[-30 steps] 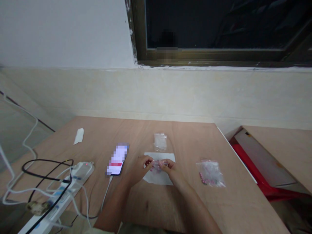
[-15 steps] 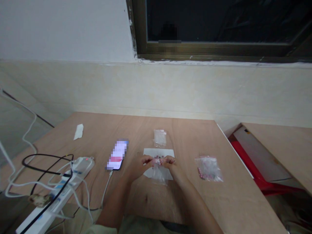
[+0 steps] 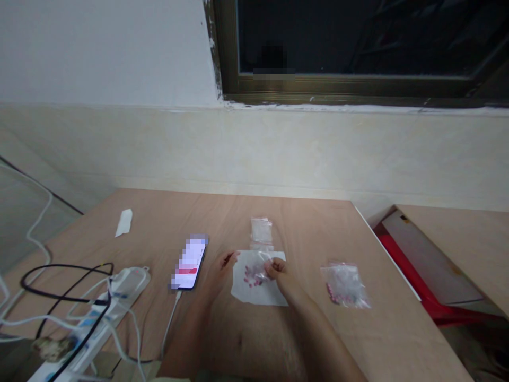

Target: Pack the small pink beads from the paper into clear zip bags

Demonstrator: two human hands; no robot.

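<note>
A white sheet of paper [image 3: 258, 292] lies on the wooden table [image 3: 310, 233] in front of me, with several small pink pieces [image 3: 250, 276] scattered on it. My right hand [image 3: 278, 271] pinches a small clear plastic bag [image 3: 263, 264] just above the paper. At the paper's left edge rests my left hand [image 3: 222, 268], its fingers loosely curled and nothing visible in them. A second clear bag [image 3: 261, 232] lies just beyond the paper. To the right sits a third clear bag holding pink pieces [image 3: 344, 286].
A phone [image 3: 189, 263] on a white cable lies left of the paper. A white power strip [image 3: 99, 313] with tangled black and white cables fills the near left. A white scrap [image 3: 123, 222] lies far left. The table's right edge drops to a red object [image 3: 413, 294].
Both hands held the small bag together above the paper; now the left hand has let go and moved left, and pink pieces lie spilled on the paper.
</note>
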